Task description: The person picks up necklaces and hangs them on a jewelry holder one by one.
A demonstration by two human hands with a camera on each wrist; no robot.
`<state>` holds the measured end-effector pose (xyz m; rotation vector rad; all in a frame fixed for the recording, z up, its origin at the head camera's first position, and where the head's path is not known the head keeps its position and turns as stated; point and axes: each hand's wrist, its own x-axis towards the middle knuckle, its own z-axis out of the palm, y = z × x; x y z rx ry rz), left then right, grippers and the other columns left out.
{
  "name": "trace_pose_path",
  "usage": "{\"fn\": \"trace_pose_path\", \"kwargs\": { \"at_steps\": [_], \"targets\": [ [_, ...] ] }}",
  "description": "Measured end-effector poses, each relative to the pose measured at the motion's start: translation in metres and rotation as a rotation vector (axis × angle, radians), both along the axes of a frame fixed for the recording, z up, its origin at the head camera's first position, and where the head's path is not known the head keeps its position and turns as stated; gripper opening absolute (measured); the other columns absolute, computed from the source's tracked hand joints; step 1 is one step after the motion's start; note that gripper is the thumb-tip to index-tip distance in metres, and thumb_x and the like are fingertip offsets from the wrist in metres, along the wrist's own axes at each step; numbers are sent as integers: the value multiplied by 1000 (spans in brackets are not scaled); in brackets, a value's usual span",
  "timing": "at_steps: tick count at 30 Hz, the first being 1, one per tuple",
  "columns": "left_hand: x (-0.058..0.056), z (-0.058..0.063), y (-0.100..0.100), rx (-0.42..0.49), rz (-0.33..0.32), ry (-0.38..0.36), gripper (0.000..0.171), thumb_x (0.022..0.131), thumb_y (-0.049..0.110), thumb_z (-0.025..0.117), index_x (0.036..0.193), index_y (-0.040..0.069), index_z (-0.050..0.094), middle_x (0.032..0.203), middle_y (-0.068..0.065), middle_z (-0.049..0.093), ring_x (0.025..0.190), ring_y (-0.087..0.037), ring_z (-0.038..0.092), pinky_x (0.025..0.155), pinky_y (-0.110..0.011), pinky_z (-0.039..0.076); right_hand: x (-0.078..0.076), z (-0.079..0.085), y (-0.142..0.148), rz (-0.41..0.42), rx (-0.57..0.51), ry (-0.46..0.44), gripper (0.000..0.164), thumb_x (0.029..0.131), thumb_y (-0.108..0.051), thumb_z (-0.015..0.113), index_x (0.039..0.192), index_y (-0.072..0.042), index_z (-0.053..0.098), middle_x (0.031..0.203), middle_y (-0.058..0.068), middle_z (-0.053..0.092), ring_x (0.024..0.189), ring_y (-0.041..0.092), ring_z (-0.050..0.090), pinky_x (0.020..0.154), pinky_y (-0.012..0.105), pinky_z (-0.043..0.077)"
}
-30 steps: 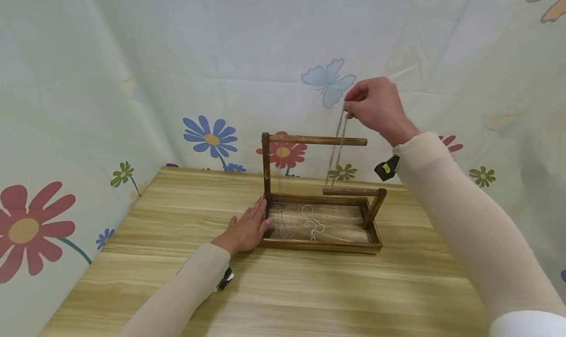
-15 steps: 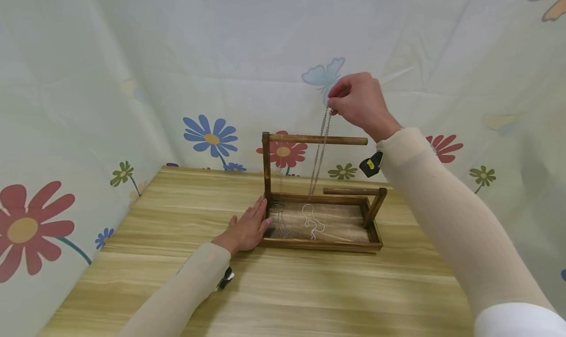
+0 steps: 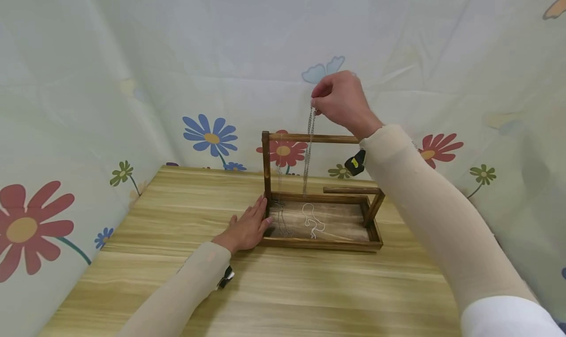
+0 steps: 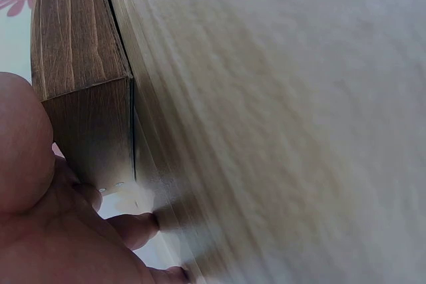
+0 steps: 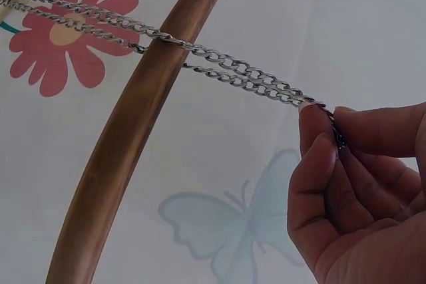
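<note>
My right hand (image 3: 342,101) pinches the top of a silver chain necklace (image 3: 308,150) between thumb and fingertips, above the upper bar (image 3: 336,138) of a brown wooden jewelry stand. In the right wrist view one strand of the chain (image 5: 229,63) crosses in front of the bar (image 5: 126,131) and the other passes behind it. Its lower end hangs close over the stand's tray (image 3: 323,244). With fingers extended, my left hand (image 3: 245,229) rests against the tray's left end; the left wrist view shows it beside the tray's dark wooden corner (image 4: 93,118).
A thin necklace (image 3: 280,180) hangs near the upper bar's left post (image 3: 267,167), reaching into the tray. A pale thin chain (image 3: 311,221) lies on the tray floor. A shorter, lower bar (image 3: 347,190) stands at right. Flowered cloth (image 3: 221,42) backs the wooden table (image 3: 309,288).
My right hand has moved left along the upper bar, carrying the hanging chain necklace from the bar's right part toward its middle. The left hand has stayed in place at the tray.
</note>
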<state>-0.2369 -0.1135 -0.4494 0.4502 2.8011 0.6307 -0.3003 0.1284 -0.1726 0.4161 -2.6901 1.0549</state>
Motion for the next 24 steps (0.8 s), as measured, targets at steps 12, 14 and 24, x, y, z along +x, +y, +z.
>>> {"fn": "trace_pose_path", "kwargs": {
  "at_steps": [12,14,24],
  "targets": [
    [2,2,1,-14,0,-10,68,115,43,31,169,12,3,178,-5,0,161,-42,21,121,-78,14,0,-13,-12,48,-6,-5,17,99,-10,65,109,-1,76,106,16,78,86,23,75,89,38,58],
    [2,2,2,-14,-2,-11,68,115,43,31,169,12,3,178,-5,-1,161,-42,21,121,-78,14,0,-17,-13,53,3,-5,17,99,-11,66,108,-1,76,104,16,79,84,22,74,86,36,58],
    [1,1,2,-17,4,-9,69,115,44,30,169,13,2,178,-5,-1,161,-41,20,121,-78,13,4,-34,-18,54,39,4,16,99,-14,68,107,-3,77,103,13,78,91,25,73,82,40,59]
  ]
}}
